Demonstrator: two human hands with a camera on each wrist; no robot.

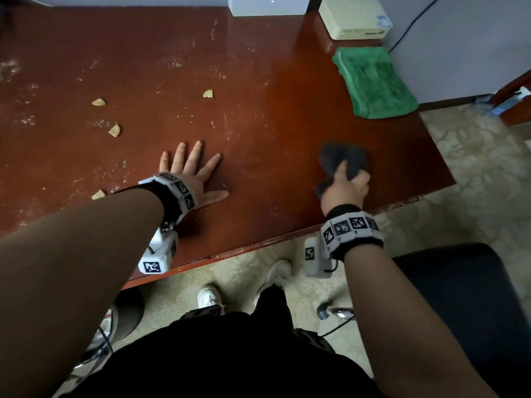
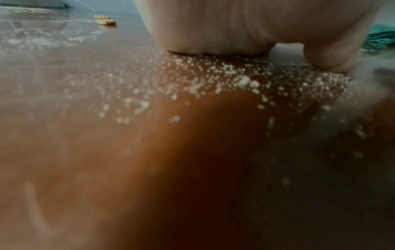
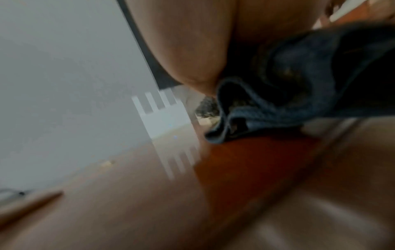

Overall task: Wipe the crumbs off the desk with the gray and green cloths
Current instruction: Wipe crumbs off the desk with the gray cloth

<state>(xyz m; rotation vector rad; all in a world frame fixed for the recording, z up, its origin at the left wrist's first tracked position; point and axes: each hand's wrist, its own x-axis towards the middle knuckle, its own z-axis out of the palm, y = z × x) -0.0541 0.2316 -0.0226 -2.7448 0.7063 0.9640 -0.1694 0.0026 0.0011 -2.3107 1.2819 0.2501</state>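
Gripping gray cloth (image 1: pixel 342 160) bunched inside right hand (image 1: pixel 344 191) fingers, on desk (image 1: pixel 258 96)

This looks like an office or study room. A glossy red-brown wooden desk (image 1: pixel 258 81) stands against a plain gray wall (image 1: pixel 459 38), with a cream box (image 1: pixel 355 17) and a white device (image 1: pixel 267 4) at its back edge. A black chair (image 1: pixel 465 297) and patterned beige carpet (image 1: pixel 474 168) lie beside it.
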